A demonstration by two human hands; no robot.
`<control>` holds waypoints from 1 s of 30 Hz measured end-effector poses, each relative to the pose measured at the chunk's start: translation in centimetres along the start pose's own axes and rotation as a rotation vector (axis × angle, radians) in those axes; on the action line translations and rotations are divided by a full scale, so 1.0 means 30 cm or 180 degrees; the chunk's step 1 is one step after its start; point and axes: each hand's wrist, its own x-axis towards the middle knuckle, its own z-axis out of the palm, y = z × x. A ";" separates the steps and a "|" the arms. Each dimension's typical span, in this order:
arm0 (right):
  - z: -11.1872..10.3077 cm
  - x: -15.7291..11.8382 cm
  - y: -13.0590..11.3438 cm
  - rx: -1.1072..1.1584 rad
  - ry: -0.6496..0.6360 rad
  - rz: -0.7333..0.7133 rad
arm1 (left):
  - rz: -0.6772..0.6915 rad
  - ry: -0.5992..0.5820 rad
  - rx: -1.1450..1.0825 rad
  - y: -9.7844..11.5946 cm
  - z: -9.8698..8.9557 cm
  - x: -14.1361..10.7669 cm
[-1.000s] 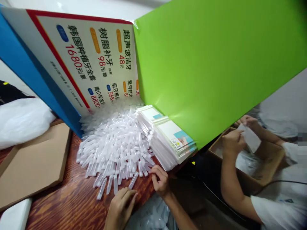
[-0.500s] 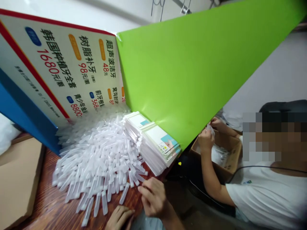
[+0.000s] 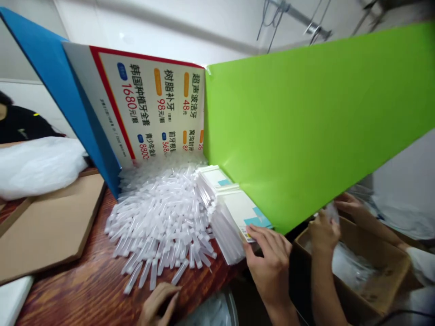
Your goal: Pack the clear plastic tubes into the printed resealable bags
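Observation:
My right hand [image 3: 268,258] reaches over the near end of a stack of flat white and teal packets [image 3: 234,208], its fingers closed on the top packet's corner. My left hand [image 3: 159,304] rests at the table's front edge with thumb and forefinger bent and apart, nothing visible between them. Just beyond it lies a large heap of small translucent white plastic tubes [image 3: 163,213], left of the packets. A few tubes lie loose at the heap's near side.
A green panel [image 3: 288,117], a printed price panel [image 3: 152,104] and a blue panel [image 3: 64,81] stand behind. Cardboard [image 3: 54,222] and a white bag [image 3: 41,167] lie left. At right, another person's hands [image 3: 324,226] hold clear plastic above a box [image 3: 384,271].
My right hand has moved from near the loose tubes to the packet stack and taken hold of the top packet. The camera view has turned left.

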 end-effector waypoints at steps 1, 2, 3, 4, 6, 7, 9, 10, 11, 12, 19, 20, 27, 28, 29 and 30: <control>-0.009 -0.004 -0.005 0.0035 0.0144 0.0045 | -0.0265 0.0048 -0.0106 0.023 -0.007 0.002; -0.018 -0.007 -0.011 0.0069 0.0328 0.0082 | -0.0553 0.0082 -0.0212 0.046 -0.013 0.003; -0.026 -0.013 -0.021 0.0116 0.0561 0.0107 | -0.0843 0.0102 -0.0332 0.070 -0.018 0.003; -0.033 -0.021 -0.035 0.0193 0.0803 0.0119 | -0.1111 0.0081 -0.0492 0.095 -0.021 0.003; -0.043 -0.050 -0.084 0.0512 0.1031 -0.0040 | -0.1479 -0.0038 -0.1034 0.148 -0.023 0.001; -0.044 -0.068 -0.119 0.0754 0.0910 -0.0259 | -0.1565 -0.0051 -0.1405 0.175 -0.021 0.001; -0.038 -0.111 -0.195 0.1275 0.0283 -0.0904 | -0.1700 0.0147 -0.2011 0.221 -0.016 0.001; -0.031 -0.134 -0.230 0.1500 -0.0108 -0.1269 | -0.1835 0.0347 -0.2131 0.239 -0.014 0.001; -0.022 -0.160 -0.259 0.1681 -0.0468 -0.1575 | -0.2018 0.0575 -0.2114 0.250 -0.015 0.001; -0.012 -0.189 -0.279 0.1818 -0.0754 -0.1764 | -0.2239 0.0779 -0.1979 0.256 -0.020 -0.002; 0.048 -0.529 -0.229 0.1308 -0.2402 -0.0093 | -0.3082 0.1445 -0.1631 0.192 -0.096 -0.104; 0.059 -0.583 -0.223 0.1060 -0.2698 0.0042 | -0.3137 0.1373 -0.1817 0.181 -0.099 -0.120; 0.134 -0.673 -0.209 0.1135 -0.3436 0.0733 | -0.3127 0.0565 -0.2438 0.146 -0.071 -0.155; 0.140 -0.648 -0.204 0.1446 -0.3485 0.0951 | -0.3034 0.0433 -0.2488 0.145 -0.072 -0.157; 0.144 -0.619 -0.201 0.1817 -0.3563 0.1240 | -0.2970 0.0277 -0.2520 0.146 -0.077 -0.157; 0.146 -0.588 -0.202 0.2230 -0.3638 0.1596 | -0.2934 0.0076 -0.2555 0.151 -0.085 -0.156</control>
